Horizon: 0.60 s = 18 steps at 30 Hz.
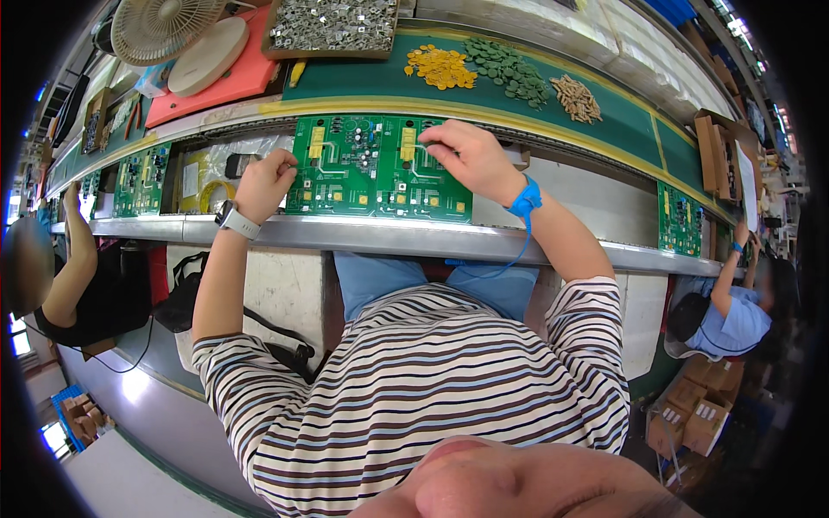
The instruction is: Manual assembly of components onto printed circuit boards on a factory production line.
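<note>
A green circuit board [345, 186] lies across the conveyor rails in front of me, carrying yellow blocks, small dark parts and printed tracks. Beside its left edge is my left hand [266, 186], fingers curled together; what they hold, if anything, is hidden. My right hand [473, 157] reaches over the board's upper right, thumb and fingers pinched close to a yellow block [408, 142]. Whatever sits in that pinch is too small to name. A blue wrist strap [526, 200] with a coiled cord circles my right wrist, and a pale-banded watch [236, 219] is on my left.
Beyond the rail lie piles of yellow discs [440, 67], green discs [508, 73] and tan parts [576, 98]. A box of small metal parts [331, 28] and a fan [168, 26] stand farther left. More boards [142, 183] sit along the line, with co-workers at both sides.
</note>
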### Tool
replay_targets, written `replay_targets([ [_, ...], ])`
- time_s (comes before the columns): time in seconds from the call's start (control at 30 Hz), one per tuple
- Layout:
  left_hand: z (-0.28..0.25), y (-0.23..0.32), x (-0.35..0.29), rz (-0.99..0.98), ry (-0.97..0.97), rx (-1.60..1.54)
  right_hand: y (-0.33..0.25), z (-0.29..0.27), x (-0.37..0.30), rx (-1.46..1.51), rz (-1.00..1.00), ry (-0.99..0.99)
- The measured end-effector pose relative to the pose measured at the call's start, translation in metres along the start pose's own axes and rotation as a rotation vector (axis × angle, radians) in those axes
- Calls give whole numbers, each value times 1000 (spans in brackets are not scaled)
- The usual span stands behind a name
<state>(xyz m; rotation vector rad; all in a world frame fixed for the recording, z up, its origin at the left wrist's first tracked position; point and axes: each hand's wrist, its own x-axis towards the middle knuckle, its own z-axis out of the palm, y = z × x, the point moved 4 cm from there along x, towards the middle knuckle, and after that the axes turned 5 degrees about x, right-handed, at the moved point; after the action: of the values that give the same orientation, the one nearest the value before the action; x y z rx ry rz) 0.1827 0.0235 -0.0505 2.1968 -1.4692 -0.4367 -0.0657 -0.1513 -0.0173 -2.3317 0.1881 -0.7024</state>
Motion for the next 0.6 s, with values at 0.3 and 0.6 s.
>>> replay_targets([
  [0.3,-3,6,5,33,-1,30,-8,21,3,-39,-20,-133],
  [0.6,-1,14,6,97,-45,126,-3,22,0,-57,23,-161],
])
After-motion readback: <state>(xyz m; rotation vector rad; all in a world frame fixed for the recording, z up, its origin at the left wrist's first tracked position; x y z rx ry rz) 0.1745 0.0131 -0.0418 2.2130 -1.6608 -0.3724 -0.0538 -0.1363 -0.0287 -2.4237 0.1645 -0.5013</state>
